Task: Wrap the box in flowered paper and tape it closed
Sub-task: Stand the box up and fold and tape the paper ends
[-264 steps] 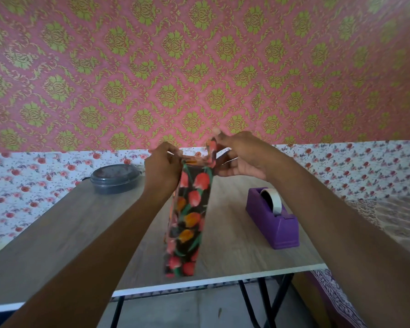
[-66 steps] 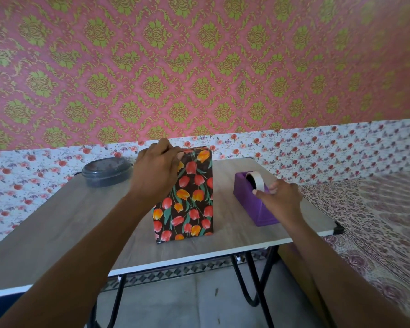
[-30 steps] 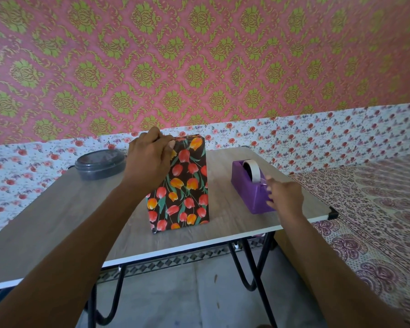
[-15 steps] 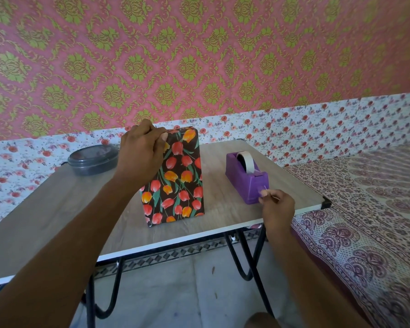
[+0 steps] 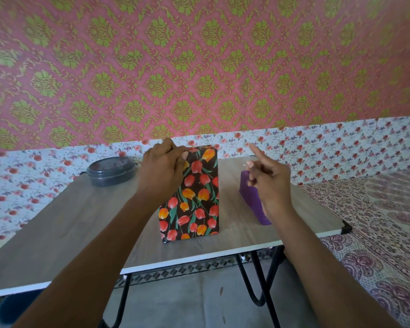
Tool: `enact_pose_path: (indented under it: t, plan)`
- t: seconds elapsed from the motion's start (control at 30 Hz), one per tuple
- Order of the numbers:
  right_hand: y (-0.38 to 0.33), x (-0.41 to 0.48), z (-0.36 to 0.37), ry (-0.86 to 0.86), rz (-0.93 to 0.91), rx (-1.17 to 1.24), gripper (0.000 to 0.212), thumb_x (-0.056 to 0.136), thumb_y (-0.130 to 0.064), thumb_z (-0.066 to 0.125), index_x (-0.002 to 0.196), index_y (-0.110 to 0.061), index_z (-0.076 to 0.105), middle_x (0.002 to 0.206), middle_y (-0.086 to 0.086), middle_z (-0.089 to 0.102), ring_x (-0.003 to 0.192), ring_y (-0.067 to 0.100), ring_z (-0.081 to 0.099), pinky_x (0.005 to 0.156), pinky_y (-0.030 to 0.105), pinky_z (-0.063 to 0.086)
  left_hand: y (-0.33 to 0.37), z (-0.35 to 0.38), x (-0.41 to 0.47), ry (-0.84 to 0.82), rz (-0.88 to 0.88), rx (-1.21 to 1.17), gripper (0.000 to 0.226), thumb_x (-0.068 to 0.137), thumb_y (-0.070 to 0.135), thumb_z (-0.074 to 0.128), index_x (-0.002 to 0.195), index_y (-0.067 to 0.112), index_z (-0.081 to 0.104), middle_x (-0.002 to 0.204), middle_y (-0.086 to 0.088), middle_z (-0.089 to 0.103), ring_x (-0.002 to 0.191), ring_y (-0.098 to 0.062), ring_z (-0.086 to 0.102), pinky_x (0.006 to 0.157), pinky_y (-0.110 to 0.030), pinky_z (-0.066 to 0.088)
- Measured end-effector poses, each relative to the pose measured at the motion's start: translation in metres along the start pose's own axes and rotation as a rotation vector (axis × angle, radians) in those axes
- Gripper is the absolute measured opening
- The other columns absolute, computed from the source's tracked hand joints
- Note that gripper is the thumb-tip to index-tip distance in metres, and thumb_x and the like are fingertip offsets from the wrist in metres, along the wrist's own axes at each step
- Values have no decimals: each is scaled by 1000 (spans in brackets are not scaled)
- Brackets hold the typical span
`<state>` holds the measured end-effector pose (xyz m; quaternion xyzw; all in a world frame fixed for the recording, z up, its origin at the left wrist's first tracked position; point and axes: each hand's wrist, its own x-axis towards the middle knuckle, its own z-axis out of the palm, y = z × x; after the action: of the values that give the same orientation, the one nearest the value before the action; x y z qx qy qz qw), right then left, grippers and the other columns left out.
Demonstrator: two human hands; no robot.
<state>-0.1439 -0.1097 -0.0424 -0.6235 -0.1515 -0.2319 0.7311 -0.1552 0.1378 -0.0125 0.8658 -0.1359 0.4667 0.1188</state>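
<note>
Up from the desk edge comes the right hand (image 5: pixel 269 183), which half a second ago was down at the front of the tape dispenser (image 5: pixel 252 200); it now hangs in the air above the dispenser, well apart from the box (image 5: pixel 194 200). Its first finger points straight up and the others are curled in toward the thumb. Whether that grip has a strip of clear tape in it I cannot tell. There is a small pale glint by the thumb, which may be tape.

The box stands upright on its end near the front of the desk (image 5: pixel 57 228), fully covered in dark flowered paper. The left hand (image 5: pixel 162 171) is closed over its top left corner, fingers curled over the edge and thumb against the front face, apparently holding the folded flaps down.

What could go wrong, in my judgement:
- If the left hand eases off before the tape lands, the top folds would spring open.
- A loose strip of tape could fold onto itself or stick to the fingers on the way across.
- The box is tall and narrow, so a hard press on top from one side might tip it.

A dark tub with its lid on (image 5: pixel 111 171) sits at the far left of the desk. Its contents cannot be seen. The roll in the dispenser is hidden behind the right hand.
</note>
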Motion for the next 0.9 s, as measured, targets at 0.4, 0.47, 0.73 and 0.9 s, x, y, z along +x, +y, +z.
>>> enact_pose_path:
  t: [0.4, 0.47, 0.73, 0.9]
  plan:
    - [-69, 64, 92, -271, 137, -217, 38, 86, 2, 77, 100, -11, 43, 79, 22, 71, 44, 17, 58, 41, 26, 42, 1, 2, -4, 42, -15, 28, 38, 106, 32, 39, 114, 13, 71, 88, 1, 48, 75, -21, 46, 70, -34, 29]
    - [-68, 70, 100, -312, 217, -344, 37, 86, 6, 75, 97, -9, 43, 81, 25, 70, 38, 12, 55, 40, 25, 41, 2, 0, -6, 49, -19, 36, 37, 106, 32, 39, 114, 13, 71, 88, 1, 49, 76, -21, 47, 72, -33, 26]
    - [-67, 84, 106, -335, 370, -473, 36, 80, 18, 67, 113, 20, 55, 85, 22, 73, 40, 12, 53, 40, 23, 42, 5, -2, -10, 52, -36, 19, 35, 105, 31, 42, 116, 16, 72, 90, 2, 49, 80, -19, 47, 76, -33, 30]
    - [-76, 86, 109, -407, 401, -532, 40, 82, 18, 66, 120, 20, 55, 87, 24, 73, 40, 12, 54, 37, 21, 40, 8, -5, -10, 52, -38, 25, 33, 105, 30, 45, 115, 14, 72, 89, 3, 48, 80, -19, 46, 75, -31, 28]
